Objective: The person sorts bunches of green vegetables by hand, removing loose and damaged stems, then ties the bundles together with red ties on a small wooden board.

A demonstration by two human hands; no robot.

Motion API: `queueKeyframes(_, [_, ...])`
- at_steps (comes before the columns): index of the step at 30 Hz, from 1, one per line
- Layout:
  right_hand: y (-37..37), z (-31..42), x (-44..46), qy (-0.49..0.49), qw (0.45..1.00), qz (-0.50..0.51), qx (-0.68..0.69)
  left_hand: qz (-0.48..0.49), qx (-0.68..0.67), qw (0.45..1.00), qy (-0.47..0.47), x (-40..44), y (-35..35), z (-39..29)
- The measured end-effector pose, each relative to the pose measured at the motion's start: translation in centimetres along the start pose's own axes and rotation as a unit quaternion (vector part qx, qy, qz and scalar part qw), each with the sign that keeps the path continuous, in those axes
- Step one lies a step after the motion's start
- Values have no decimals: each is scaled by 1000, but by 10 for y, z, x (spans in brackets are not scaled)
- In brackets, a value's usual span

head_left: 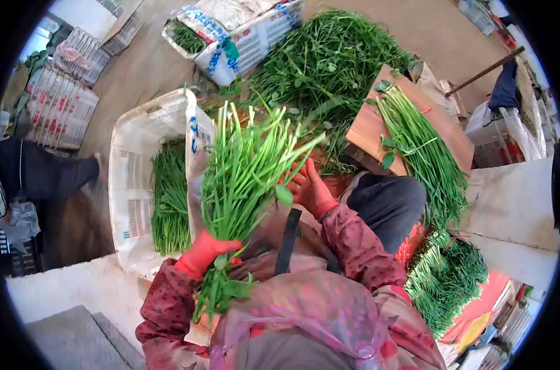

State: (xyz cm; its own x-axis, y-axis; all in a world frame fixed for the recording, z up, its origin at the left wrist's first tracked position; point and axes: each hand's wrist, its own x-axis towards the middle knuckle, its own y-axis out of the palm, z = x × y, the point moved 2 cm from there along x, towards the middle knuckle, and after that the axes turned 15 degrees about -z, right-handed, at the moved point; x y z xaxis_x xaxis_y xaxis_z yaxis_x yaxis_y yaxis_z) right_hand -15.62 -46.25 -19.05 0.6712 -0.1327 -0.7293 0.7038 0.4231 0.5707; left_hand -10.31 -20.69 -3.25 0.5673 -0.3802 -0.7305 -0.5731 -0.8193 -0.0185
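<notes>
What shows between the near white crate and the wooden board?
Head view: the green bunch gripped by the left hand, with the right hand beside it.

Green stalks (246, 169) in left hand (205, 254), right hand (314, 190) near.
</notes>
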Motion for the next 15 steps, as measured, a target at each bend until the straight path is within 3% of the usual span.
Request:
queueKeyframes(1, [3,-8,15,20,997,0,73,-45,43,998,-25,-12,-11,11])
queueKeyframes(2, [-1,-14,41,34,993,67,93,-52,40,997,-32,-21,-18,25])
queueKeyframes(3, [15,-15,40,42,986,10,162,-68,27,997,-30,-30,-25,41])
queueKeyframes(5, [13,-20,57,-63,997,-31,-25,-90,9,995,-37,-45,-36,67])
queueKeyframes(6, [16,-20,60,0,1000,4,27,-88,10,994,-56,-51,-41,78])
queueKeyframes(7, [17,-25,63,-3,997,-72,41,-85,11,994,-75,-57,-44,88])
queueKeyframes(9, [-26,-22,102,-12,997,-81,-14,-86,-39,990,-107,-68,-37,102])
queueKeyframes(13, [-59,59,102,-151,954,-248,-75,-58,-60,993,-79,-66,-40,133])
queueKeyframes(15, [-72,108,87,-168,961,-184,-120,-50,-63,995,-53,-64,-39,130])
